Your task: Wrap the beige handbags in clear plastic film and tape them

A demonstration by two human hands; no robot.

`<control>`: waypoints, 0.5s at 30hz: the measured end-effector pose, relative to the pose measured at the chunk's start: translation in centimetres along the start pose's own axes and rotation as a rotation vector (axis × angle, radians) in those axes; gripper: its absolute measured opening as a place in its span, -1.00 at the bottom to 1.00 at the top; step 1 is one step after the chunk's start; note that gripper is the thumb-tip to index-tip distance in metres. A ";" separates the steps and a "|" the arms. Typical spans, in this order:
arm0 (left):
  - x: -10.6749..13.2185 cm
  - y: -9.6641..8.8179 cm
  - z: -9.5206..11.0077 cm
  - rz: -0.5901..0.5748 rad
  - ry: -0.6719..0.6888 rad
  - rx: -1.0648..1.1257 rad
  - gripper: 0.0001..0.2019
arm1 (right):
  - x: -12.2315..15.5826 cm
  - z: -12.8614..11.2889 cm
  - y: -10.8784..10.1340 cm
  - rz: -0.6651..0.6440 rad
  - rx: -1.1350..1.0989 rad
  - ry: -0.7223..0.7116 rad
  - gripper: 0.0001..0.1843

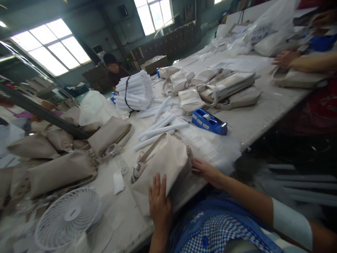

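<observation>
A beige handbag (164, 163) lies at the table's near edge, its strap partly rolled up at the left end. Flat against its front side rests my left hand (160, 202), fingers stretched out. My right hand (207, 172) grips the bag's right end, with some fingertips hidden at the edge. Just beyond the bag are loose white foam tubes (160, 128) and a stack of clear plastic bags (210, 142). A blue tape dispenser (209, 121) stands past my right hand.
A white fan (70, 216) stands at the front left, near piled beige bags (60, 172). A strapped bundle of foam tubes (135, 91) is farther back. More bags (218, 86) lie along the table. At the right, a co-worker's hand (286, 59) rests on a bag.
</observation>
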State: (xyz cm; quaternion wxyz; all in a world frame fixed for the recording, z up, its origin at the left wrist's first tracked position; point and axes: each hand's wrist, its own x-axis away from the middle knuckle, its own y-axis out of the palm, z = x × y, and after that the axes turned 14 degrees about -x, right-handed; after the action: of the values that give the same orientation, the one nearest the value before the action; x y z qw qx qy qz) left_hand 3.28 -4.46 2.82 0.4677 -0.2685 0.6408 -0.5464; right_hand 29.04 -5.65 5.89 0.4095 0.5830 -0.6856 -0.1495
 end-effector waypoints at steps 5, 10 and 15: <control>0.5 0.9 0.5 0.032 0.041 -0.114 -0.10 | 0.9 -0.8 1.7 -0.085 -0.032 -0.080 -0.28; 0.6 1.8 1.0 0.077 0.060 -0.179 -0.11 | -0.1 -0.3 0.7 0.059 0.131 -0.059 -0.23; 0.4 2.4 1.3 0.096 0.023 -0.195 -0.09 | -3.3 -4.3 -2.9 0.040 0.900 -0.090 -0.36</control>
State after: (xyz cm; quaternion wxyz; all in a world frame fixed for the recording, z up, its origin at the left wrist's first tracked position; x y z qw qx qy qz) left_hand 4.69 -4.81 0.50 0.4576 -0.2752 0.7084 -0.4615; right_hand 34.12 -2.21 5.27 0.0880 0.6827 -0.7105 0.1463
